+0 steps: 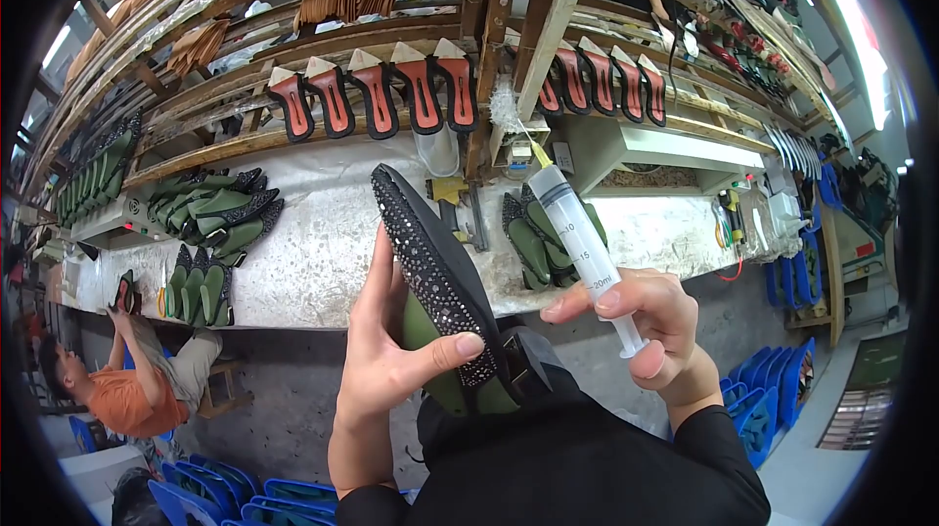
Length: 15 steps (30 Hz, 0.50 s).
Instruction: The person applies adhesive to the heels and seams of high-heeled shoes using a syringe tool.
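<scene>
My left hand [386, 369] is closed around a pointed shoe [440, 281], its thumb pressed on the studded black side. The shoe stands toe up, with a dark smooth sole and green showing at the inner side and heel. In my right hand [660, 316] is a clear plastic syringe [582, 237] with printed volume marks. Its yellow-hubbed needle [538, 152] points up and away from me, to the right of the shoe's toe and apart from it. My fingers wrap the plunger end of the syringe. Several green-and-black shoes [533, 247] lie on the bench behind it.
A white-topped workbench [303, 272] runs across in front. Wooden racks [391, 32] above hold red-and-black shoe pieces [377, 91]. More green shoes [215, 213] sit at left. A person in an orange shirt [132, 394] sits at far left. Blue racks [773, 389] stand at lower right.
</scene>
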Tool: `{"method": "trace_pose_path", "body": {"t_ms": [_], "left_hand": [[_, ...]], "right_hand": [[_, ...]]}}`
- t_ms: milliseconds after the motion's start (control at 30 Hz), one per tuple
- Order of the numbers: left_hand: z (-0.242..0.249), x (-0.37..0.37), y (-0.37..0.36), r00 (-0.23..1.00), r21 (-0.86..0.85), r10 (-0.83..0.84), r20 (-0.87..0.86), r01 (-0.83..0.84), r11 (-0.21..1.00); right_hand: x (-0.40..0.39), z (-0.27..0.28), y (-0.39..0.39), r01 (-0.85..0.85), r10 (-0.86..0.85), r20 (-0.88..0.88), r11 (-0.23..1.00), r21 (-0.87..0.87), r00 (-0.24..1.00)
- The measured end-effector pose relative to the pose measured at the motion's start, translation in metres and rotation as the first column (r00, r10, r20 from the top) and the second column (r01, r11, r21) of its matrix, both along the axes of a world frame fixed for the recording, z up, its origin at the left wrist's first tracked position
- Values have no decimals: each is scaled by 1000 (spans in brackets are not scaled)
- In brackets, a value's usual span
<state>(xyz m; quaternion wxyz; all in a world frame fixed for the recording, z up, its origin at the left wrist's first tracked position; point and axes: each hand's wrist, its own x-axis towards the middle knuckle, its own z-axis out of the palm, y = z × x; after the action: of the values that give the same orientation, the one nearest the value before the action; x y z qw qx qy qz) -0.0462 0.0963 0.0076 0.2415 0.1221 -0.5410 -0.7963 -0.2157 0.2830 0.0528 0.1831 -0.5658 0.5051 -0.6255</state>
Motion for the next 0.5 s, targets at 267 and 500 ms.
{"method": "trace_pose_path", "body": {"t_ms": [267,500], "left_hand": [[0,3,2,999,-119,37,24,-33,992],[-1,5,6,995,-203,84,58,-70,977]], "right_hand": [[-1,6,8,-29,28,-37,999,-34,999],[0,7,8,-73,72,-49,997,-15,996]]}}
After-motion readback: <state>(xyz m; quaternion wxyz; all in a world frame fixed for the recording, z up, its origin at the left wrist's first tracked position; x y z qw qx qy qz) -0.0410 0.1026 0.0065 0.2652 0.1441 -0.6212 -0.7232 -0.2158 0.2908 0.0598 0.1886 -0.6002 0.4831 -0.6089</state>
